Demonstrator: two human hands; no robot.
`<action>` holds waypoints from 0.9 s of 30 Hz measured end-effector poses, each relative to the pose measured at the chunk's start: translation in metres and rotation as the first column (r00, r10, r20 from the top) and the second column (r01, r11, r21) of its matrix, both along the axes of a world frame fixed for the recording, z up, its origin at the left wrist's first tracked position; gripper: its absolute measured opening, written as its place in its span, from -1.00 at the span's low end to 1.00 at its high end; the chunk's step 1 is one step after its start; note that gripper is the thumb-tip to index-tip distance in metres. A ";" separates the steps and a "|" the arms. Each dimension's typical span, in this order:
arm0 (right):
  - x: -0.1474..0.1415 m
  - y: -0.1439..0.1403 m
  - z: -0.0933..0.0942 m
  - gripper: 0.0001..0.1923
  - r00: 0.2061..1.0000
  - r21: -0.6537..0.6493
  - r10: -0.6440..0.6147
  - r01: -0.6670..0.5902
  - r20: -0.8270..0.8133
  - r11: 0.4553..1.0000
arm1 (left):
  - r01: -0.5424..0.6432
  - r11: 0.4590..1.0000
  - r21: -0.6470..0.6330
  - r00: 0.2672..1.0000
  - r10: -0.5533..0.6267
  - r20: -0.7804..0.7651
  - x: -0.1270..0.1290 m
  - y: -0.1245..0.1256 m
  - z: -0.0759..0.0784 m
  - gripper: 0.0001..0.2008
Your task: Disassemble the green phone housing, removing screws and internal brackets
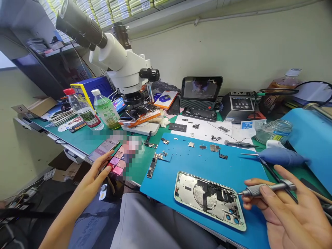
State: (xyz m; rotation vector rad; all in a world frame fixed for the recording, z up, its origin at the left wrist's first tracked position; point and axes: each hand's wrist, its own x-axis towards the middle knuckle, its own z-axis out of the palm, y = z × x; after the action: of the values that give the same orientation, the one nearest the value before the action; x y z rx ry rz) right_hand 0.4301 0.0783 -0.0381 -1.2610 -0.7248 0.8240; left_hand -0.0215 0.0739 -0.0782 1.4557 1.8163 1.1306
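Lower right, the right hand (290,211) pinches a screwdriver (264,189) tipped into the opened phone (207,199); left hand (95,173), spread, touches another phone (102,149); a slip could gouge components.

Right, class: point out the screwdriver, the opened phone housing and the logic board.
screwdriver (267,188), head view, knurled metal handle
opened phone housing (186,188), head view, bare inner frame
logic board (152,167), head view, middle of board

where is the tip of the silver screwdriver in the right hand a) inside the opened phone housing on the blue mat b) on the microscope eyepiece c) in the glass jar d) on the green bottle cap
a: the right hand holds the silver screwdriver with its tip inside the opened phone housing lying on the blue mat.
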 end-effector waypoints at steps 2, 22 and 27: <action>-0.001 -0.001 0.002 -0.16 1.000 0.002 0.011 -0.011 -0.013 1.000 | 0.002 1.000 -0.002 1.000 -0.002 0.008 -0.001 0.000 0.001 -0.35; 0.003 -0.001 -0.006 -0.09 1.000 -0.010 -0.003 0.003 0.012 1.000 | 0.023 0.996 0.082 0.976 -0.004 -0.219 0.010 0.002 0.008 -0.57; 0.004 0.002 -0.005 -0.11 1.000 -0.001 0.005 -0.005 0.000 1.000 | 0.050 0.994 0.096 0.934 -0.012 -0.357 0.016 0.011 0.008 -0.53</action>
State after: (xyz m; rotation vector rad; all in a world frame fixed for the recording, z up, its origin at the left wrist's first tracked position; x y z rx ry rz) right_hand 0.4343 0.0799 -0.0432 -1.2603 -0.7281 0.8287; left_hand -0.0054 0.0851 -0.0706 1.8422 1.9876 1.0069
